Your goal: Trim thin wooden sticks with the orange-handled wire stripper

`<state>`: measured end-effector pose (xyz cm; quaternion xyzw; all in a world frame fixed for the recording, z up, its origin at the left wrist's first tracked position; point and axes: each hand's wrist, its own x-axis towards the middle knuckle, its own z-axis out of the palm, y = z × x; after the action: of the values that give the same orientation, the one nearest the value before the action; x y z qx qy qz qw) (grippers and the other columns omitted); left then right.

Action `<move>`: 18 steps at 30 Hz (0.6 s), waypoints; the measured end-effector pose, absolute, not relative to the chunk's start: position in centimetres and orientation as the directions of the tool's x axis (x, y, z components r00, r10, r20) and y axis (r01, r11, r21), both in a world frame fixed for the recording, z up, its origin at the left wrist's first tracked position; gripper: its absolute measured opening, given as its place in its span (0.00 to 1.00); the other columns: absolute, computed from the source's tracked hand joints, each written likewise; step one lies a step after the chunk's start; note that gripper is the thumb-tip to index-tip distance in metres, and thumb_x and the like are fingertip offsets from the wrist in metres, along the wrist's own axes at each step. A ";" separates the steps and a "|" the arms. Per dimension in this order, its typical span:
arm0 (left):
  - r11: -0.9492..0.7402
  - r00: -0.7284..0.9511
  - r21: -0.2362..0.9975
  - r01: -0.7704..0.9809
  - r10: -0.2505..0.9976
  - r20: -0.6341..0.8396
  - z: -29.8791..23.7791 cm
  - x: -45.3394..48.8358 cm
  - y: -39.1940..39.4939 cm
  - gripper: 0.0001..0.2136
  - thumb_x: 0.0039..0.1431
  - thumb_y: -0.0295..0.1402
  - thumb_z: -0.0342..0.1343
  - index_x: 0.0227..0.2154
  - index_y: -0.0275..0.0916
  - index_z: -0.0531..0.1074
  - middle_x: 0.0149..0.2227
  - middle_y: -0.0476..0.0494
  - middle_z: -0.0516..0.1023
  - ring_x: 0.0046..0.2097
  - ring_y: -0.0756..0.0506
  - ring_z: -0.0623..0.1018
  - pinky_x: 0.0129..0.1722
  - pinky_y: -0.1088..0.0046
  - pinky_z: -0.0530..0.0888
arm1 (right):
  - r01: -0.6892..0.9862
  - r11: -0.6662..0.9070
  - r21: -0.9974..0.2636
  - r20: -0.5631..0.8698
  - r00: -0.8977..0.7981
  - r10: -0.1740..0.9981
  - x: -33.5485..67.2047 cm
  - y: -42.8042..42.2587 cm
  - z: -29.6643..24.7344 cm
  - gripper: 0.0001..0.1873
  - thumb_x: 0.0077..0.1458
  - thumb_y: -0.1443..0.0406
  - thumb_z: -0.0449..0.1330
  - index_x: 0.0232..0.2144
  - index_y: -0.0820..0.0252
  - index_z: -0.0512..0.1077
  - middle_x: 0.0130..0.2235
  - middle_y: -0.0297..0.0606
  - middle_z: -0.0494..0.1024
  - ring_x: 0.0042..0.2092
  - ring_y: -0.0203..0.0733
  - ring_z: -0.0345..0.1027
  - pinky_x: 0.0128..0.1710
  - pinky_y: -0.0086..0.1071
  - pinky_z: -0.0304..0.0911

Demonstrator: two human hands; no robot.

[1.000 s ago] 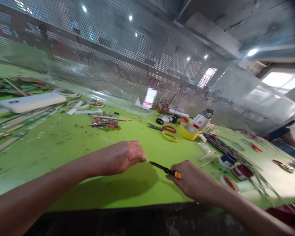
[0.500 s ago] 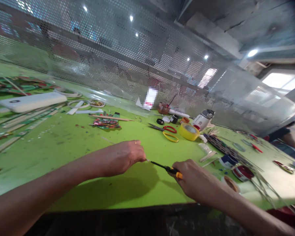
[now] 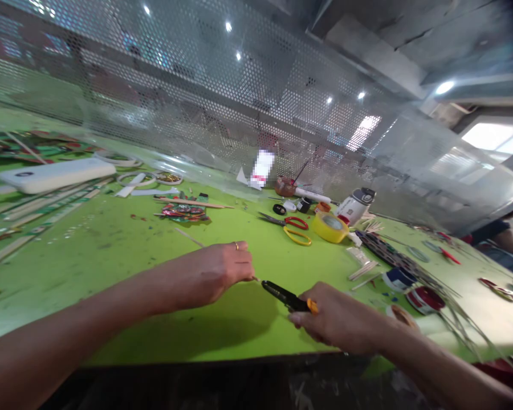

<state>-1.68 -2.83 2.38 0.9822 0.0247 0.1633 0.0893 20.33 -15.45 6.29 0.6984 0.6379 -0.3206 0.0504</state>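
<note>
My left hand [image 3: 220,270], with a ring on one finger, is pinched shut on a thin pale stick whose tip pokes out toward the right. My right hand [image 3: 340,319] is closed round the orange-and-black handles of small black pliers [image 3: 284,295]. The plier jaws point left and meet the tip of the stick just beyond my left fingers. Both hands hover low over the bright green table [image 3: 111,250] near its front edge.
Behind the hands lie red-and-yellow scissors [image 3: 293,226], a yellow tape roll [image 3: 330,226], a white bottle [image 3: 354,206], small paint pots [image 3: 423,299], a bundle of thin sticks [image 3: 393,259] and wooden strips [image 3: 38,219]. A perforated metal screen [image 3: 196,102] walls the far side.
The pliers have tilted and their jaws now look wider and closer to my left fingertips. My right hand dropped slightly toward the table edge. My left hand stayed put.
</note>
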 end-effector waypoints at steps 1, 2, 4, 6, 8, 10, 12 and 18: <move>-0.984 0.944 0.176 0.011 0.068 0.324 2.3 -1.6 -2.8 0.15 0.57 0.15 0.45 0.37 0.35 0.74 0.32 0.44 0.75 0.36 0.46 0.72 0.56 0.65 0.60 | 0.913 -0.193 -0.359 -0.534 -0.031 0.845 20.4 -15.5 6.4 0.16 0.54 0.58 0.53 0.20 0.61 0.64 0.19 0.30 0.66 0.21 0.30 0.56 0.20 0.26 0.46; -0.985 0.941 0.170 0.002 0.060 0.332 2.3 -1.6 -2.8 0.15 0.57 0.16 0.44 0.36 0.35 0.74 0.32 0.44 0.75 0.36 0.46 0.72 0.56 0.65 0.60 | 0.910 -0.196 -0.365 -0.543 -0.037 0.839 20.4 -15.5 6.5 0.16 0.54 0.58 0.53 0.20 0.61 0.64 0.19 0.30 0.66 0.21 0.30 0.56 0.20 0.26 0.46; -0.988 0.940 0.156 -0.005 0.049 0.339 2.3 -1.4 -2.9 0.15 0.58 0.17 0.43 0.35 0.35 0.74 0.31 0.44 0.75 0.35 0.46 0.72 0.54 0.66 0.62 | 0.930 -0.168 -0.327 -0.524 -0.030 0.851 20.4 -15.8 6.6 0.16 0.54 0.57 0.53 0.21 0.62 0.66 0.20 0.32 0.68 0.22 0.31 0.58 0.21 0.26 0.47; -0.988 0.944 0.156 0.001 0.053 0.326 2.4 -1.3 -3.0 0.14 0.60 0.19 0.43 0.36 0.37 0.74 0.31 0.44 0.76 0.34 0.46 0.73 0.47 0.68 0.66 | 0.968 -0.112 -0.224 -0.445 0.001 0.895 20.4 -16.2 6.6 0.15 0.55 0.58 0.53 0.24 0.63 0.69 0.23 0.37 0.71 0.26 0.35 0.63 0.23 0.27 0.49; -0.979 0.950 0.200 0.027 0.087 0.298 2.6 -1.3 -3.1 0.13 0.63 0.23 0.45 0.38 0.39 0.75 0.31 0.46 0.77 0.33 0.47 0.73 0.38 0.73 0.68 | 0.993 -0.069 -0.101 -0.359 0.028 0.933 20.3 -16.6 6.7 0.13 0.56 0.62 0.52 0.28 0.63 0.72 0.28 0.43 0.74 0.30 0.40 0.67 0.25 0.29 0.51; -0.954 0.953 0.290 0.072 0.151 0.261 2.8 -1.4 -3.2 0.11 0.65 0.28 0.46 0.40 0.41 0.75 0.33 0.47 0.78 0.33 0.48 0.74 0.33 0.75 0.66 | 0.998 -0.059 -0.006 -0.318 0.055 0.946 20.3 -16.9 6.9 0.11 0.54 0.66 0.50 0.31 0.62 0.73 0.32 0.47 0.76 0.34 0.44 0.70 0.27 0.30 0.52; -0.922 0.947 0.370 0.117 0.215 0.237 3.1 -1.6 -3.4 0.12 0.66 0.32 0.46 0.40 0.42 0.75 0.34 0.48 0.79 0.33 0.49 0.75 0.32 0.77 0.66 | 0.997 -0.066 0.049 -0.313 0.078 0.947 20.2 -17.0 7.1 0.11 0.52 0.69 0.50 0.32 0.61 0.72 0.33 0.48 0.76 0.34 0.45 0.71 0.27 0.30 0.52; -0.903 0.937 0.407 0.139 0.253 0.242 3.0 -1.8 -3.4 0.12 0.66 0.31 0.46 0.33 0.37 0.75 0.31 0.46 0.76 0.32 0.49 0.73 0.32 0.77 0.64 | 0.997 -0.068 0.048 -0.321 0.080 0.944 20.0 -16.9 7.2 0.11 0.53 0.68 0.50 0.32 0.61 0.73 0.32 0.48 0.76 0.34 0.47 0.71 0.27 0.31 0.52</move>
<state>-1.75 -3.40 3.05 0.9644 0.1017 0.1462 0.1956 20.00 -16.94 7.16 0.7236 0.6704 -0.1029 0.1282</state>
